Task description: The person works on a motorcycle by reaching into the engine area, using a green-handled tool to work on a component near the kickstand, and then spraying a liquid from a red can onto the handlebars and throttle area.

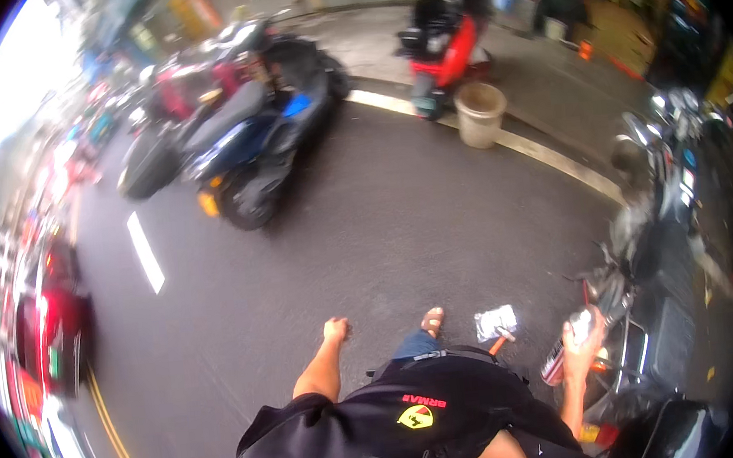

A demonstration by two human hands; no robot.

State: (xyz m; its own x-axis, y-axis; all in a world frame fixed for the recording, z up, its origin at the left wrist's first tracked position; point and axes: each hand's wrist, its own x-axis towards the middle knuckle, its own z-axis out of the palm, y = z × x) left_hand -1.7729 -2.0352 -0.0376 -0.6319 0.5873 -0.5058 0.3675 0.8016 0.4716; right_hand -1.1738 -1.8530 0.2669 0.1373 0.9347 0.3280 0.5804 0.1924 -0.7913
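Observation:
My left hand (335, 329) hangs over the asphalt, fingers loosely bent and holding nothing visible. My right hand (587, 340) grips a red and silver spray can (553, 364) with a white top, beside a parked black motorcycle (663, 286) at the right. A silvery white packet (494, 321) lies on the ground near my sandalled foot (432, 319), with an orange-handled tool (498, 342) beside it, partly hidden by my dark shirt.
A dark blue scooter (246, 144) stands ahead at left. A red scooter (448, 65) and a beige bucket (480, 114) are by the pale kerb line (570, 166). A red car (52, 318) is on the far left of the road (215, 286).

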